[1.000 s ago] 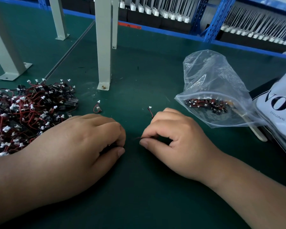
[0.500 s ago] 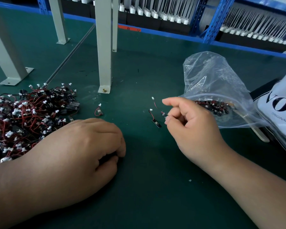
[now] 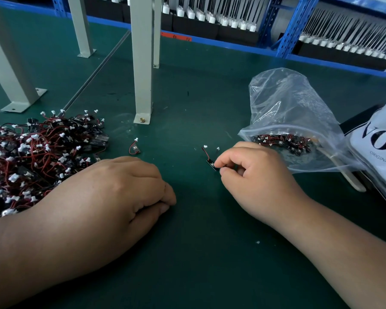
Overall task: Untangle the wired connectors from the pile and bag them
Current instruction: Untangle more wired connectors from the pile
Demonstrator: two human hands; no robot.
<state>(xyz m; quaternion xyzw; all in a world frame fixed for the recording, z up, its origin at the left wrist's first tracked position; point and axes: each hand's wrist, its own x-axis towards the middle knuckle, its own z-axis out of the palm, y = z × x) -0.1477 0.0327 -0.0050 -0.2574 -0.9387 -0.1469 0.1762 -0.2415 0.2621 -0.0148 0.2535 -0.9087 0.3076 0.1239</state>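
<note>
Pinching one wired connector (image 3: 208,157) between right hand (image 3: 256,181) thumb and forefinger, near the bag (image 3: 285,108).
Left hand (image 3: 112,197) curled, resting on green mat (image 3: 198,253) beside pile (image 3: 31,157); whether it holds anything is hidden.

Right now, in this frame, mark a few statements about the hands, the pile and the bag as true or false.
1. The right hand pinches a wired connector. True.
2. The plastic bag is empty. False: connectors lie inside it.
3. The tangled pile lies beside the left hand. True.
4. The lone connector lies inside the bag. False: it lies on the green mat, near the pile.
</note>
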